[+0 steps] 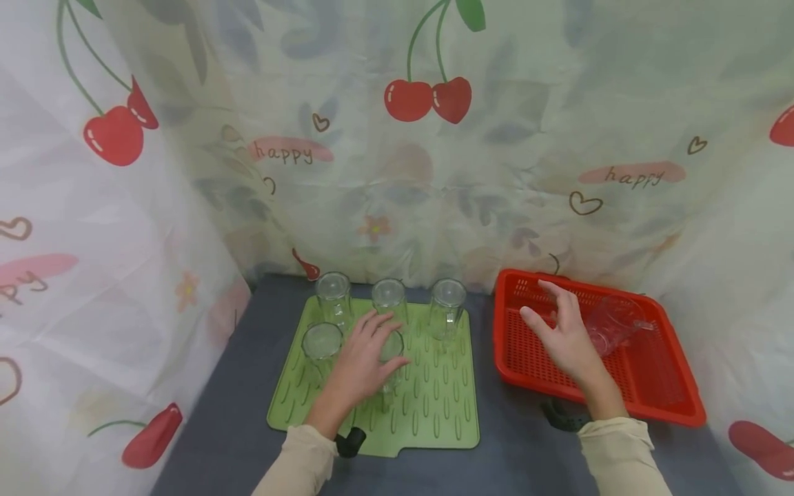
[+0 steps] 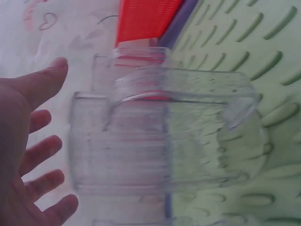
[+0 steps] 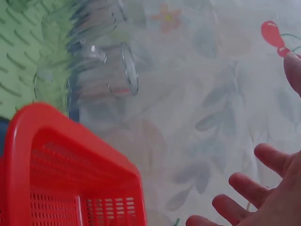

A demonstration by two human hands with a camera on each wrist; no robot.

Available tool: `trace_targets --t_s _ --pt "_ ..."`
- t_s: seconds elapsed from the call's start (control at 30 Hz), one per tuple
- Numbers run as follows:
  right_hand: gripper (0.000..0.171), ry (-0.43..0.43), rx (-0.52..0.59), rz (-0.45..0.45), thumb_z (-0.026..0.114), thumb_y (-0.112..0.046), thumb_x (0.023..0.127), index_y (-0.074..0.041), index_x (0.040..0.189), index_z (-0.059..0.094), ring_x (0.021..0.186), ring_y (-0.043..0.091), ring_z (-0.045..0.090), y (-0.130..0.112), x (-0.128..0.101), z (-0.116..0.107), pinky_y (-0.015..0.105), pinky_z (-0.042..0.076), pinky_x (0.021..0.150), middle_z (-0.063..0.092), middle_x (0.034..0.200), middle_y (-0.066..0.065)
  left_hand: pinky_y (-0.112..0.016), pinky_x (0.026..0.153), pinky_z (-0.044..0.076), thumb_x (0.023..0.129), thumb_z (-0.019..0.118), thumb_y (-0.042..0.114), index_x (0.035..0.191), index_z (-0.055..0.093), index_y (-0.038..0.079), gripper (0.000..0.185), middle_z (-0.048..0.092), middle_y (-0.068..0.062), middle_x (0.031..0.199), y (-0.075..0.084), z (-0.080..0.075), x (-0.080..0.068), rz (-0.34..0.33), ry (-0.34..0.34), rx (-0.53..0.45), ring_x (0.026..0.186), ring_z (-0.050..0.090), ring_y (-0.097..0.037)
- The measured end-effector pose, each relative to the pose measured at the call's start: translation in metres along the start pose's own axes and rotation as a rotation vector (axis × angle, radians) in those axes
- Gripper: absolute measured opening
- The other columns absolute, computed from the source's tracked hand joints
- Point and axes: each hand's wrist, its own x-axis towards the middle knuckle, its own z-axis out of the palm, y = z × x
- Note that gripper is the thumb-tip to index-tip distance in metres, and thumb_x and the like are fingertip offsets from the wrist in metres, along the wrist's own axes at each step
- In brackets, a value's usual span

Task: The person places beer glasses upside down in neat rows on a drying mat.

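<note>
Several clear glass mugs stand upside down on a green ridged drying mat (image 1: 434,413). My left hand (image 1: 366,358) hovers over the front-middle mug (image 1: 391,346), its fingers spread. In the left wrist view this hand (image 2: 19,150) is apart from a clear mug (image 2: 141,141), whose handle points up in that picture. Above the red basket (image 1: 673,344), my right hand (image 1: 567,341) holds nothing, thumb and fingers apart. A clear mug (image 1: 620,318) lies tilted in the basket, partly hidden by that hand. The right wrist view shows the same hand (image 3: 282,197) with loosely extended fingers.
Other upturned mugs on the mat include a back-left one (image 1: 333,296), a back-right one (image 1: 446,306) and a front-left one (image 1: 322,344). A dark grey tabletop (image 1: 229,406) lies beneath. Cherry-printed sheeting (image 1: 434,193) hangs close behind and at both sides.
</note>
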Motion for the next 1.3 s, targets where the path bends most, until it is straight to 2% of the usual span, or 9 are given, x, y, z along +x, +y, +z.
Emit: trace_targets --t_s 0.17,0.4,0.57,0.73,0.83,1.03,1.13,1.3 --pt "0.078 0.022 -0.146 -0.041 0.059 -0.047 0.101 -0.013 0.16 0.023 0.142 0.048 0.023 0.006 0.004 -0.004 0.076 0.031 0.105 0.022 0.159 0.024 -0.054 0.116 0.044 0.088 0.079 0.044 0.143 0.058 0.021 0.064 0.051 -0.005 0.155 0.004 -0.021 -0.006 0.022 0.084 -0.047 0.148 0.041 -0.033" --pt "0.084 0.015 -0.278 -0.029 0.057 -0.051 0.1 -0.009 0.161 0.018 0.142 0.052 0.016 0.016 0.008 -0.012 0.077 0.027 0.104 0.017 0.16 0.028 -0.059 0.118 0.039 0.088 0.078 0.045 0.147 0.054 0.021 0.068 0.047 -0.003 0.158 0.004 -0.042 -0.017 0.071 0.141 -0.125 0.151 0.037 -0.034" --pt "0.09 -0.004 -0.346 0.001 0.055 -0.058 0.099 -0.01 0.162 0.013 0.144 0.054 0.011 0.023 0.012 -0.018 0.08 0.026 0.104 0.011 0.162 0.028 -0.061 0.117 0.039 0.082 0.085 0.042 0.145 0.055 0.018 0.074 0.048 -0.007 0.156 -0.006 -0.049 -0.023 0.076 0.227 -0.111 0.152 0.033 -0.037" --pt "0.093 -0.01 -0.404 0.031 0.054 -0.062 0.098 -0.008 0.162 0.012 0.144 0.055 0.008 0.034 0.015 -0.025 0.08 0.026 0.104 0.009 0.162 0.029 -0.065 0.117 0.034 0.077 0.09 0.037 0.147 0.053 0.013 0.082 0.047 -0.013 0.156 -0.022 -0.053 -0.029 0.064 0.311 -0.139 0.151 0.031 -0.043" --pt "0.093 0.002 -0.426 0.036 0.054 -0.062 0.098 -0.006 0.161 0.014 0.143 0.056 0.007 0.039 0.015 -0.03 0.079 0.024 0.105 0.01 0.161 0.03 -0.065 0.117 0.032 0.077 0.09 0.037 0.152 0.048 0.014 0.089 0.043 -0.012 0.159 -0.032 -0.058 -0.034 0.026 0.309 -0.142 0.153 0.028 -0.042" --pt "0.095 -0.013 -0.467 0.037 0.055 -0.064 0.097 -0.007 0.161 0.015 0.145 0.059 0.003 0.042 0.016 -0.042 0.082 0.012 0.109 0.009 0.161 0.031 -0.068 0.118 0.028 0.075 0.091 0.039 0.155 0.043 0.015 0.096 0.04 -0.01 0.162 -0.05 -0.066 -0.047 -0.055 0.284 -0.148 0.155 0.023 -0.04" --pt "0.094 -0.02 -0.491 0.039 0.055 -0.064 0.096 -0.008 0.16 0.016 0.145 0.06 0.001 0.045 0.017 -0.049 0.082 0.008 0.11 0.008 0.16 0.033 -0.07 0.117 0.026 0.074 0.092 0.039 0.156 0.04 0.016 0.1 0.037 -0.01 0.164 -0.059 -0.066 -0.053 -0.096 0.266 -0.165 0.155 0.022 -0.042" --pt "0.095 -0.02 -0.54 0.059 0.054 -0.066 0.096 -0.007 0.16 0.017 0.142 0.06 0.004 0.056 0.021 -0.059 0.082 0.007 0.11 0.008 0.159 0.035 -0.073 0.115 0.024 0.073 0.093 0.039 0.162 0.03 0.018 0.111 0.03 -0.012 0.167 -0.076 -0.063 -0.064 -0.167 0.239 -0.203 0.155 0.019 -0.045"
